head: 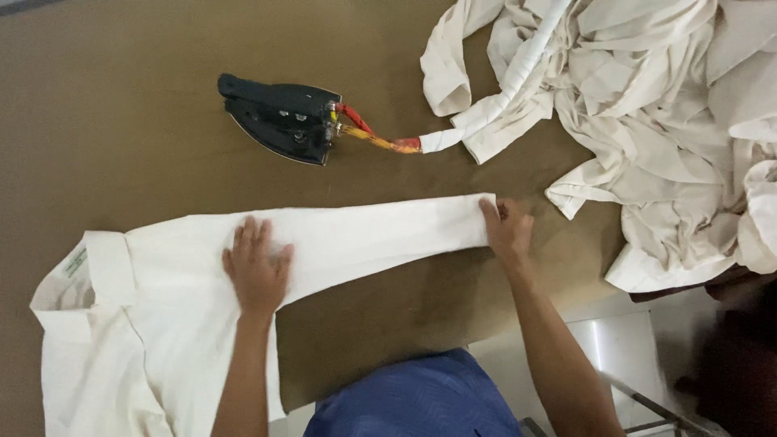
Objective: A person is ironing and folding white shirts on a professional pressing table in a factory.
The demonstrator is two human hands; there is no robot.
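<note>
A cream shirt (154, 324) lies flat on the brown padded table (113, 137), collar at the left. Its long sleeve (380, 231) stretches to the right across the table. My left hand (256, 269) presses flat on the sleeve near the shoulder, fingers spread. At the cuff end my right hand (508, 229) has its fingers closed on the edge of the sleeve. A black iron (282, 117) rests on the table beyond the sleeve, apart from both hands.
The iron's red and yellow cord (374, 136) runs right into a white wrapped cable (510, 85). A heap of crumpled cream garments (672, 121) covers the table's right side. The table's near edge runs by my blue clothing (417, 400); a metal frame (639, 400) stands lower right.
</note>
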